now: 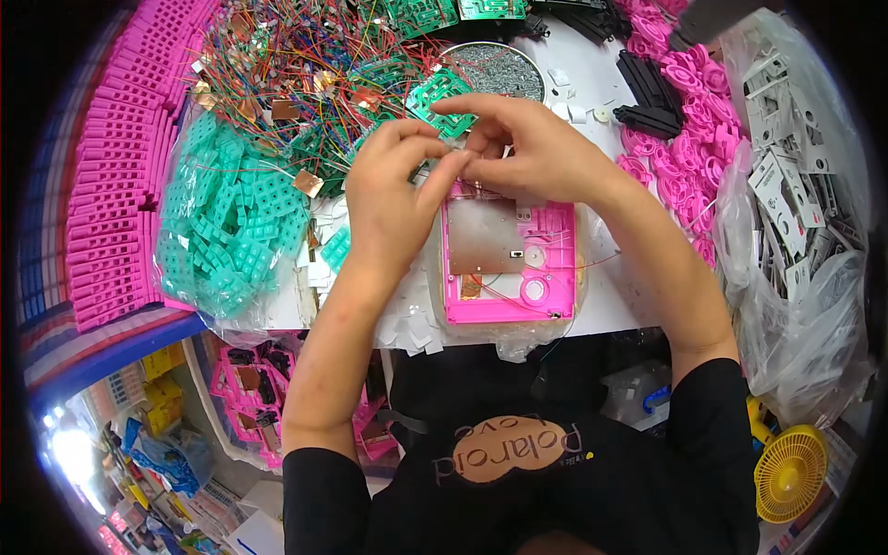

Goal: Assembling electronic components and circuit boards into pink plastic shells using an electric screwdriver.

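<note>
White table [597, 69]: pink casing [558, 227] below right hand [546, 153].

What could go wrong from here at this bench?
1. The thin red wire trails past the right side of the pink housing; it could snag or get pinched.
2. The wire tangle lies close to the left hand; pulling one lead might drag others.
3. Small metal parts sit just beyond the right hand; a knock might scatter them.
</note>
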The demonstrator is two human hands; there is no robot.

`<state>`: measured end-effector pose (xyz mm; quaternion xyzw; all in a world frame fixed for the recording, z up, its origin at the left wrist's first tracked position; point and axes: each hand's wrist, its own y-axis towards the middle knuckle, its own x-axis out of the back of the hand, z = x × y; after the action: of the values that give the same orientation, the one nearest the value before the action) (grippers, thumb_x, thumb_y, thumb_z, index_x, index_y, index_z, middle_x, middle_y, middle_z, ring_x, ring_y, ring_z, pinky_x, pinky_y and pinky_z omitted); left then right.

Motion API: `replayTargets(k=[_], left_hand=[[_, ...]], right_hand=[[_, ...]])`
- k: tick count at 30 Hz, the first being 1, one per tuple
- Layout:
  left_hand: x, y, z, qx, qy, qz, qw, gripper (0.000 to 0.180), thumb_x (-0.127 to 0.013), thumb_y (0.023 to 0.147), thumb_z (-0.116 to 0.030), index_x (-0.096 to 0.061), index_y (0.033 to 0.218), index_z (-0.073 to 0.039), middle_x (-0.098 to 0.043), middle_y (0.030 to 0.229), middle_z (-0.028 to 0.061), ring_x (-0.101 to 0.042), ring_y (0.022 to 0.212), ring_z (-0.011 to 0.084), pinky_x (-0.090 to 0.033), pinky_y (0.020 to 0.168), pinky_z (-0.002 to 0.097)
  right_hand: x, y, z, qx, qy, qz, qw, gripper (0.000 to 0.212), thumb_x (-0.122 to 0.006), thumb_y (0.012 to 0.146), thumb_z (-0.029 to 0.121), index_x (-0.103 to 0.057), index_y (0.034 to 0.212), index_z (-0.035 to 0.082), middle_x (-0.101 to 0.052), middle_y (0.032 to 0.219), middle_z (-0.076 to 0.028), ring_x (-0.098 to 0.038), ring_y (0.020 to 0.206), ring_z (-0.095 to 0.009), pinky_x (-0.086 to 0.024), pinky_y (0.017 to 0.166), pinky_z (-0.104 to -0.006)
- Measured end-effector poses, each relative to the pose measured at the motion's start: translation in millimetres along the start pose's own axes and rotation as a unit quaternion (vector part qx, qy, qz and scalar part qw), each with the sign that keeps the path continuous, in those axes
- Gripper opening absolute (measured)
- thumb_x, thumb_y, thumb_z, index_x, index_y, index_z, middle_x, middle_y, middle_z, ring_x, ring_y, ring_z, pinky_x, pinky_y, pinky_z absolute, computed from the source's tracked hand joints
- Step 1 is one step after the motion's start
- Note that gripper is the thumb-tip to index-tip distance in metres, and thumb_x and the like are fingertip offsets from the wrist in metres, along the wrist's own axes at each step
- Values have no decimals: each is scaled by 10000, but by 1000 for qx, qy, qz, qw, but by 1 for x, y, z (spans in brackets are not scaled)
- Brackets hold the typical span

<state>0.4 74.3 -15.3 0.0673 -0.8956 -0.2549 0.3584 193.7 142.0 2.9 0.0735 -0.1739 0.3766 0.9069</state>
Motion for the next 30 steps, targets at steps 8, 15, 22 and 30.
replayTargets(k=[8, 15, 22, 30], left_hand=[[4, 20, 10, 82, 126, 165, 975, 192, -733, 861, -187, -720, 846, 4, -696, 850, 144, -676, 761, 281, -516, 695, 377], [10, 29, 9, 41, 114, 205, 971, 163, -750, 836, -175, -744, 872, -17, -696, 868, 108, -674, 784, 249, -518, 716, 360], [2, 29, 3, 67, 68, 200, 975, 110, -755, 792, -198, -774, 851, -107, -727, 939, 81, -656, 913, 265, -463, 859, 439], [-10, 29, -27, -10, 27, 285, 958, 118, -703, 828, -194, -775, 888, -123, -738, 830, 51, -650, 918, 263, -383, 926, 475]], right_hand=[[-9, -44, -7, 93, -328, -171, 924, 259, -712, 831, 74, -669, 1087, 61, -651, 851, -100, -664, 749, -257, -531, 667, -376], [-18, -64, -5, 88, -427, -129, 891, 98, -685, 774, 81, -644, 858, 50, -592, 821, -104, -636, 790, -313, -530, 674, -431], [-19, -67, 3, 20, -427, -58, 902, 91, -658, 784, 118, -683, 821, 39, -635, 906, -133, -666, 893, -313, -559, 747, -430], [-17, -73, 10, 17, -414, -47, 909, 123, -644, 790, 111, -703, 870, 39, -635, 915, -117, -661, 950, -303, -561, 779, -433]])
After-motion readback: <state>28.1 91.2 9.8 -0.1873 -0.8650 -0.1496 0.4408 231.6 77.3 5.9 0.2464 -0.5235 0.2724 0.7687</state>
